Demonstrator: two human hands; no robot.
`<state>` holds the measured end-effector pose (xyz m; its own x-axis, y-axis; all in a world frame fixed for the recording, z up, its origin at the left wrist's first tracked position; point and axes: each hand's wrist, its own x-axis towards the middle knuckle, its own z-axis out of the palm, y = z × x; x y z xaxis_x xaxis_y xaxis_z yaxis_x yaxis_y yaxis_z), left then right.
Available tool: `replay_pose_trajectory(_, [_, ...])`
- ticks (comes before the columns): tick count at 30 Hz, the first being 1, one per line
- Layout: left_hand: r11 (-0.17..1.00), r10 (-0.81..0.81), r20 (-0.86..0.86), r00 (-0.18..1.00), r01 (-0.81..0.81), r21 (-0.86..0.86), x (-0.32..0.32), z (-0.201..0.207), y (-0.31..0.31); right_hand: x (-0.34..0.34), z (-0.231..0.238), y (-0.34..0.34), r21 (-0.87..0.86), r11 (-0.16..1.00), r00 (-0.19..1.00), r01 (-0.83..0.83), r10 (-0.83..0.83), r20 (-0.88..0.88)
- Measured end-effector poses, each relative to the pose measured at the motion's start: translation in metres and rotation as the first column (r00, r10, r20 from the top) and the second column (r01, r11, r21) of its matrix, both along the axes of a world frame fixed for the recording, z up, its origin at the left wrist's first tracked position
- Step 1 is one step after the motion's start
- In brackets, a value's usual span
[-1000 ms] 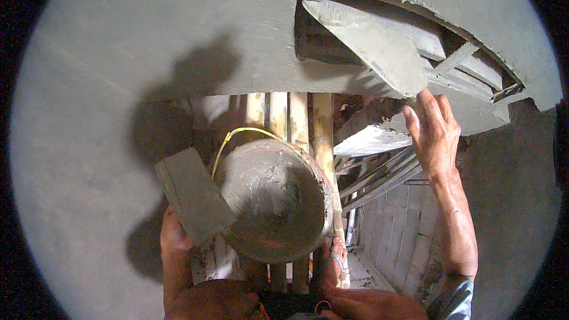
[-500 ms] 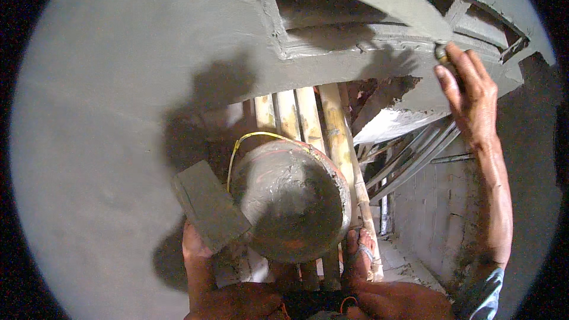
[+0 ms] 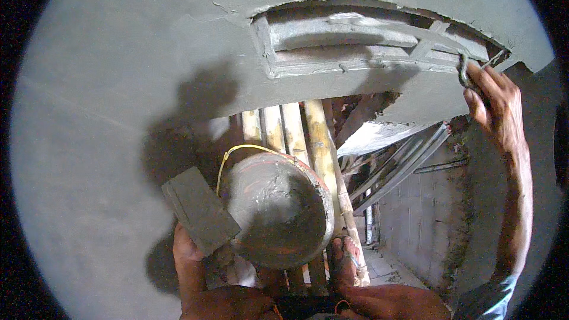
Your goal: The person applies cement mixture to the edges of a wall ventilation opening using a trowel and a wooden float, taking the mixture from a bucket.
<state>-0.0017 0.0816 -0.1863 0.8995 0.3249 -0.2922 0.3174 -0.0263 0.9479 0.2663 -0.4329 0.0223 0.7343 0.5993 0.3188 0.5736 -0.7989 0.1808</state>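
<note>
My right hand [image 3: 502, 106] is closed round a trowel [image 3: 463, 70] at the right end of a curved recess [image 3: 308, 68] in the plastered wall. Its blade reaches left across the recess, thin and blurred. Low on the left, my left hand [image 3: 187, 243] grips a flat rectangular plastering float [image 3: 200, 210], its grey face tilted up. The fingers beneath the float are hidden. Just right of the float stands a bucket [image 3: 329, 201] holding wet grey mortar [image 3: 275, 195], with a thin yellow handle [image 3: 243, 146] raised over its far left side.
Bamboo poles [image 3: 320, 133] run beneath the bucket. My sandalled foot [image 3: 347, 255] stands close to its right side. Past the poles, a gap drops toward a block wall [image 3: 415, 219] and long metal-looking strips [image 3: 409, 163]. Smooth grey plaster [image 3: 101, 142] covers the left.
My right hand has moved right and slightly down with the trowel. The broad blade face now shows nearly edge-on, uncovering the recess. The whole view has shifted a little; the left hand still holds the float.
</note>
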Motion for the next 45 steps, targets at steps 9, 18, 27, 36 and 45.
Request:
replay_pose_trajectory(9, [1.0, -0.017, 0.007, 1.0, 0.017, -0.024, 0.001, -0.005, -0.006, 0.039, 0.084, 0.046, 0.043, 0.998, 0.949, -0.048, 0.059, -0.31])
replay_pose_trajectory(18, [0.996, 0.058, -0.018, 0.998, -0.057, 0.065, -0.025, 0.014, 0.009, 0.002, 0.01, 0.037, 0.353, 0.932, 0.995, -0.081, 0.098, -0.031])
replay_pose_trajectory(27, [0.999, 0.026, -0.006, 1.0, -0.026, -0.023, -0.019, -0.009, -0.004, -0.017, -0.087, 0.059, 0.203, 0.979, 0.991, -0.02, -0.008, 0.137])
replay_pose_trajectory(36, [0.999, 0.038, -0.014, 0.999, -0.038, -0.013, -0.024, -0.006, -0.002, 0.006, -0.085, 0.081, 0.266, 0.964, 0.985, -0.003, -0.043, 0.17])
replay_pose_trajectory(45, [0.999, 0.04, -0.015, 0.999, -0.04, -0.028, -0.024, -0.008, 0.001, 0.013, -0.077, -0.023, 0.234, 0.964, 0.933, 0.129, -0.198, 0.301])
